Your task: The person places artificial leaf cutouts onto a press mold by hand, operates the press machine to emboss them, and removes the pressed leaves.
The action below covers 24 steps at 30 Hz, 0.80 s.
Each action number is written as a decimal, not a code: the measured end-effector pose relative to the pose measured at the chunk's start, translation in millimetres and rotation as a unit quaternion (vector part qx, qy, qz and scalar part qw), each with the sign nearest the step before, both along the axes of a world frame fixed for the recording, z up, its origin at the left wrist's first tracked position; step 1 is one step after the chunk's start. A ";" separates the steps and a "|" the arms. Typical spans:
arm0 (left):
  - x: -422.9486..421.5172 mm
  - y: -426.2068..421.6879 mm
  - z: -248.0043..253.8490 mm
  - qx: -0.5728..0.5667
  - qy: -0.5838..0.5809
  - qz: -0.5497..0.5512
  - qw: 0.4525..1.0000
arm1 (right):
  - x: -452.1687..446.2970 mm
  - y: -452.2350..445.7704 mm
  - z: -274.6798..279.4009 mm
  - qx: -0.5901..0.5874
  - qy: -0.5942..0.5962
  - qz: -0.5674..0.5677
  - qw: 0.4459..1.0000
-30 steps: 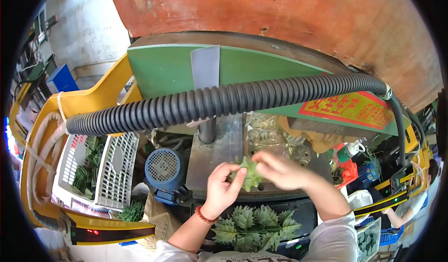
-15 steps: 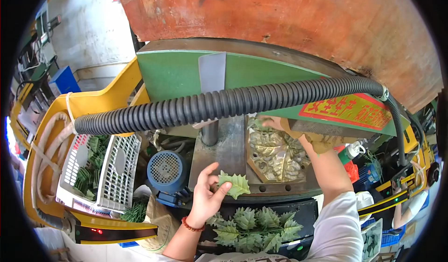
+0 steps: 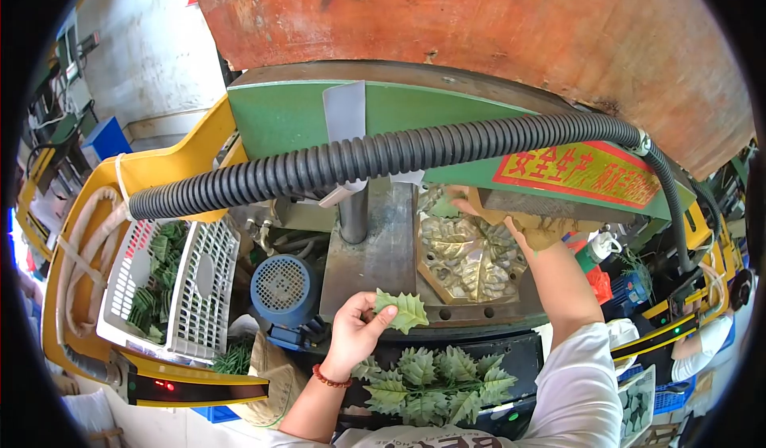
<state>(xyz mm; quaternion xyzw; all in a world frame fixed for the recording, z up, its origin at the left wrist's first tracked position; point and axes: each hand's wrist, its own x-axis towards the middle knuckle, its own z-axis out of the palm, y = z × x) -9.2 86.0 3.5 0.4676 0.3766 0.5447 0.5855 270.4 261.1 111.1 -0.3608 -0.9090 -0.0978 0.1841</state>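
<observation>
My left hand point(image 3: 361, 325) pinches a green serrated leaf point(image 3: 403, 311) between thumb and fingers, in front of the press bed. My right hand point(image 3: 463, 203) reaches to the back of the brass leaf-shaped mould point(image 3: 472, 264), beside a green leaf point(image 3: 444, 202) there; its fingers are partly hidden under the upper part of the press, so their grip is unclear. Nearer my body, a bunch of green leaves point(image 3: 435, 384) lies on a black surface.
A thick corrugated hose point(image 3: 383, 157) crosses in front of the green press panel point(image 3: 279, 113). At the left are a white basket point(image 3: 203, 288) of greenery and a blue motor point(image 3: 281, 288). Yellow-black bars point(image 3: 199, 390) flank the workplace. A person point(image 3: 706, 344) is at the far right.
Since a second ago, my right hand has left the leaf in my left hand and moved away to the back of the mould. My left hand still holds its leaf, now slightly lower.
</observation>
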 end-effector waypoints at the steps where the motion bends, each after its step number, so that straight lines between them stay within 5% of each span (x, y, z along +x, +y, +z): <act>1: 0.6 -1.0 2.4 -0.002 0.002 -0.002 1.000 | -1.4 -11.7 1.5 -0.002 0.002 -0.002 1.000; 7: 10.6 -0.4 24.9 0.035 0.054 0.067 0.996 | -57.2 -78.4 6.8 -0.304 0.207 0.056 0.928; 8: 12.6 -1.7 29.9 0.038 0.071 0.051 0.995 | -68.8 -104.7 11.7 -0.417 0.210 0.074 0.881; 10: 15.5 -4.5 34.7 0.046 0.106 0.012 0.993 | -76.4 -137.8 15.3 -0.453 0.112 -0.006 0.885; 13: 19.8 -4.8 28.2 0.029 0.079 0.011 0.996 | -50.5 -92.4 -4.9 -0.417 0.174 -0.002 0.892; 16: 20.8 -3.7 25.7 0.022 0.055 0.016 0.998 | -19.3 -33.1 -41.5 -0.396 0.183 -0.121 0.892; 20: 6.2 -11.7 16.5 0.023 0.043 0.052 0.997 | -6.2 1.9 -90.3 -0.105 0.047 -0.115 0.987; 24: -9.6 -7.7 11.8 0.025 0.061 0.045 0.997 | -34.8 -47.2 -28.0 -0.191 -0.072 -0.146 0.968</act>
